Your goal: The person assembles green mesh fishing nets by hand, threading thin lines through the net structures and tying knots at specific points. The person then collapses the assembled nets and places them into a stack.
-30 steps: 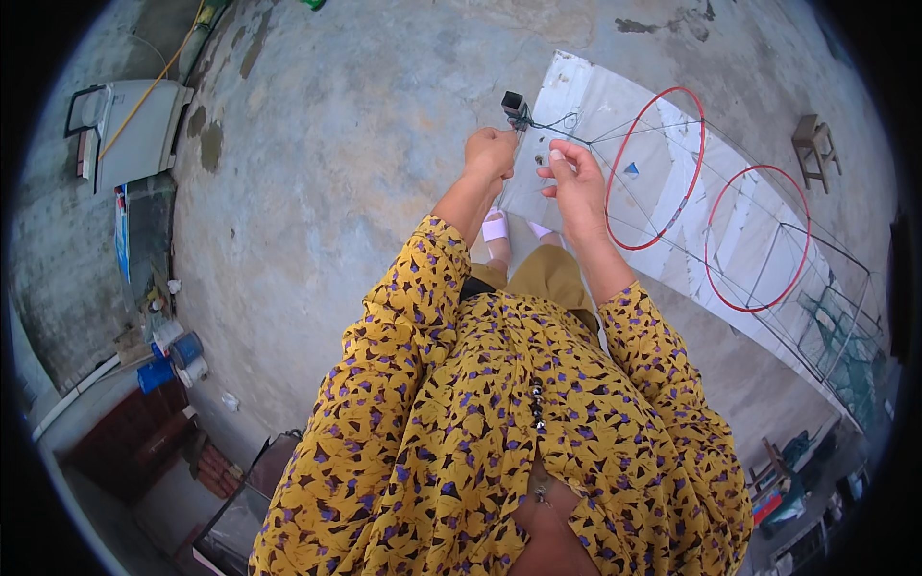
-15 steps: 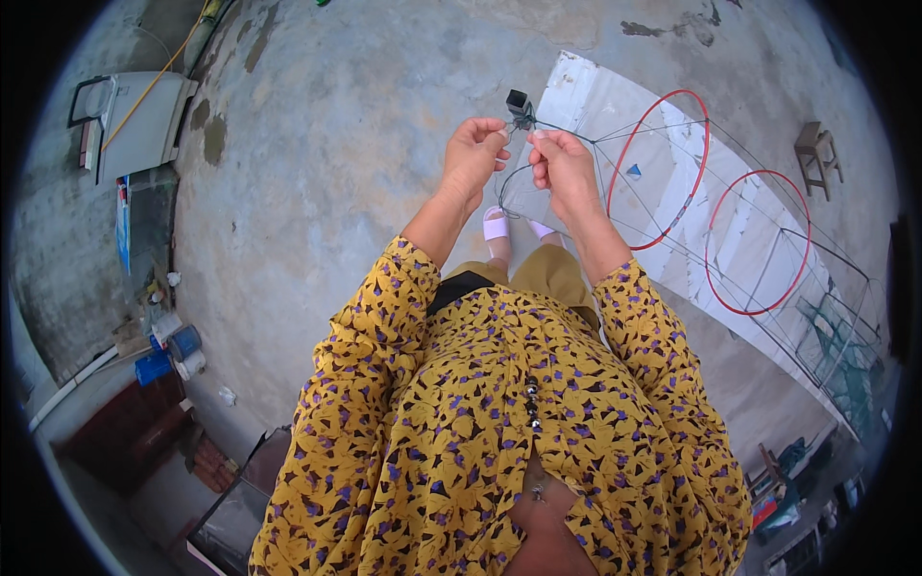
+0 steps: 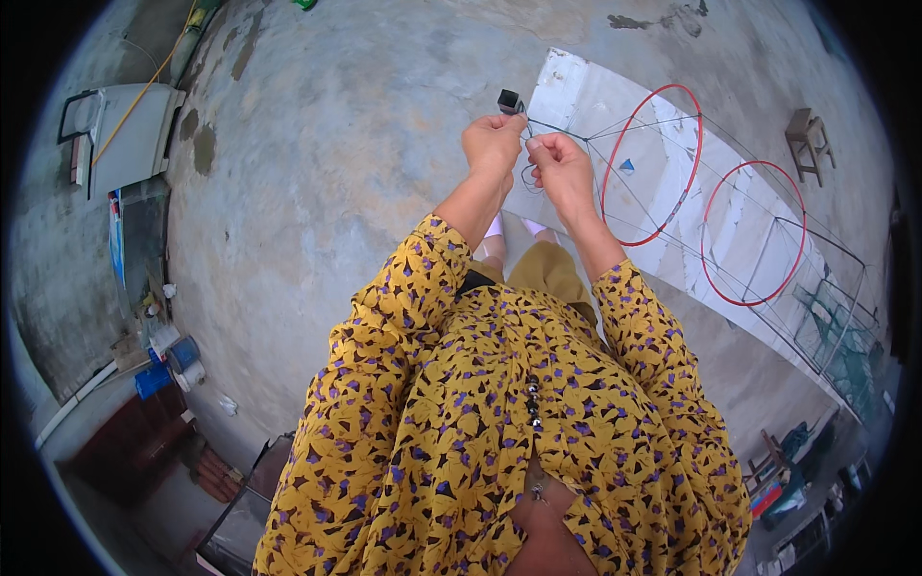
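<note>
A thin dark cord (image 3: 529,176) runs between my two hands, with a loop hanging below them. My left hand (image 3: 492,150) pinches it close beside a black square-ended post (image 3: 509,100). My right hand (image 3: 563,167) holds the cord between thumb and fingers, a short gap away. From the post, dark lines stretch right to a long frame of cords with a larger red hoop (image 3: 602,182) and a second red hoop (image 3: 704,246). The knot area at the post is partly hidden by my left hand.
White sheeting (image 3: 554,82) lies under the hoops. A wooden stool (image 3: 810,144) stands at the right, and green netting (image 3: 834,331) lies at the frame's far end. A grey vehicle door (image 3: 134,130) leans at the left wall, above blue containers (image 3: 154,377).
My left hand has moved up and right, closer to the post and my right hand, and turned inward. The hanging loop of cord has shifted to the right and up.
</note>
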The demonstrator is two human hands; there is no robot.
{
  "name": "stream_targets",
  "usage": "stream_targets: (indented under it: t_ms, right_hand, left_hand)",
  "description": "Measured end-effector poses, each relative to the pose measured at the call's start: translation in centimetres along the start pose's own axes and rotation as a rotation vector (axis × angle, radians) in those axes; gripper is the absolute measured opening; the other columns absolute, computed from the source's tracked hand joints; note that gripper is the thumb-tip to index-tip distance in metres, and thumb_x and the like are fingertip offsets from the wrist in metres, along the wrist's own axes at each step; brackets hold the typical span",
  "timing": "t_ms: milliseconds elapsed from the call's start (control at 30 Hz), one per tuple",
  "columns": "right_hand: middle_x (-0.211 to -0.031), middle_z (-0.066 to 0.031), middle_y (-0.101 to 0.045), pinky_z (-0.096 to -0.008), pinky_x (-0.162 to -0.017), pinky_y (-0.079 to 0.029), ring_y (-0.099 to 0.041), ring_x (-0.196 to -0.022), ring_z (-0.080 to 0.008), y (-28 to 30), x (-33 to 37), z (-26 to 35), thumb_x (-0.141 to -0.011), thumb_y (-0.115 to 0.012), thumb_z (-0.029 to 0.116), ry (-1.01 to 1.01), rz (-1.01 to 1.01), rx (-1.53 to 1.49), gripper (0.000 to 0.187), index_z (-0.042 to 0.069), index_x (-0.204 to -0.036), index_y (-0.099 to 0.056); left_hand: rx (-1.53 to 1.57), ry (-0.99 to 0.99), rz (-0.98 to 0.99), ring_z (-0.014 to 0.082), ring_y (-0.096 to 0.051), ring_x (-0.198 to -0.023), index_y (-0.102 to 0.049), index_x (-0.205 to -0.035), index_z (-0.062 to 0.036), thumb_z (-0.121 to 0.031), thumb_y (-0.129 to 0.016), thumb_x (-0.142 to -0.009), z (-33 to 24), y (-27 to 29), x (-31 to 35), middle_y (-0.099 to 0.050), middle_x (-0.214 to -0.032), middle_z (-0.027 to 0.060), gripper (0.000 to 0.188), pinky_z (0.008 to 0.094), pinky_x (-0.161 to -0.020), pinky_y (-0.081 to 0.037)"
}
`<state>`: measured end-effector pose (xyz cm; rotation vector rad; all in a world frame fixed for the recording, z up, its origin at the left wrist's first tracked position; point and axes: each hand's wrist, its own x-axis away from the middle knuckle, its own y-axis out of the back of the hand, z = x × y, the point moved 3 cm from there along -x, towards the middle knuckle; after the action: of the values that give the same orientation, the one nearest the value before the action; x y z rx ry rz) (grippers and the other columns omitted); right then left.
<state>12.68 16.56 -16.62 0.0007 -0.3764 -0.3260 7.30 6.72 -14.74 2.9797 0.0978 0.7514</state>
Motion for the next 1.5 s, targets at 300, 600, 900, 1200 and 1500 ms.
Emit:
stream_targets:
  t_ms: [300,600,900,1200,1500]
  right_hand:
    - [-0.086,-0.0054,-0.058,-0.0217,-0.057,-0.045,-0.054,-0.064,-0.0098,0.5,0.2,0.8,-0.083,-0.058,0.013,0.03,-0.185,-0.192,0.02,-0.001,-0.097,-0.059]
    - [-0.077,-0.002,-0.057,-0.0211,-0.051,-0.039,-0.051,-0.061,-0.0073,-0.2,0.3,0.9,-0.083,-0.06,0.016,-0.056,-0.237,-0.297,0.018,0.001,-0.092,-0.059]
    - [-0.072,-0.0021,-0.058,-0.0209,-0.044,-0.036,-0.048,-0.055,-0.0061,-0.7,-1.1,-0.4,-0.08,-0.064,0.017,-0.067,-0.254,-0.414,0.015,0.004,-0.087,-0.06]
    - [-0.076,-0.0034,-0.061,-0.0215,-0.048,-0.041,-0.054,-0.058,-0.008,-0.3,-0.4,0.6,-0.085,-0.058,0.015,-0.141,-0.158,-0.408,0.014,0.002,-0.09,-0.058]
    - [-0.085,-0.0052,-0.063,-0.0227,-0.059,-0.046,-0.058,-0.07,-0.0092,0.4,-0.1,0.0,-0.086,-0.056,0.019,-0.093,-0.18,-0.343,0.018,0.003,-0.094,-0.059]
  left_hand:
    - [0.212,0.123,0.038,0.0146,-0.059,-0.055,-0.053,-0.083,0.0073,-0.004,-0.056,-0.08,-0.1,-1.1,-0.3,-0.059,-0.07,0.0088,0.012,0.0243,-0.047,-0.05]
    - [0.042,-0.043,-0.054,0.0146,-0.058,-0.049,-0.054,-0.076,0.0068,-0.002,-0.057,-0.077,1.7,-2.0,-0.9,-0.06,-0.067,0.0116,0.01,0.0255,-0.04,-0.047]
    - [-0.141,-0.153,-0.079,0.0168,-0.06,-0.05,-0.053,-0.076,0.007,-0.005,-0.056,-0.076,2.1,-1.3,-0.9,-0.059,-0.065,0.012,0.012,0.0273,-0.041,-0.049]
    - [0.133,0.081,0.233,0.0169,-0.06,-0.061,-0.051,-0.074,0.0034,-0.009,-0.047,-0.083,1.7,0.0,-0.5,-0.057,-0.069,0.0105,0.016,0.0276,-0.056,-0.052]
    - [0.035,-0.087,0.422,0.0198,-0.06,-0.07,-0.044,-0.093,0.0057,-0.008,-0.043,-0.086,1.8,-0.2,-0.2,-0.056,-0.086,0.0143,0.015,0.0302,-0.067,-0.053]
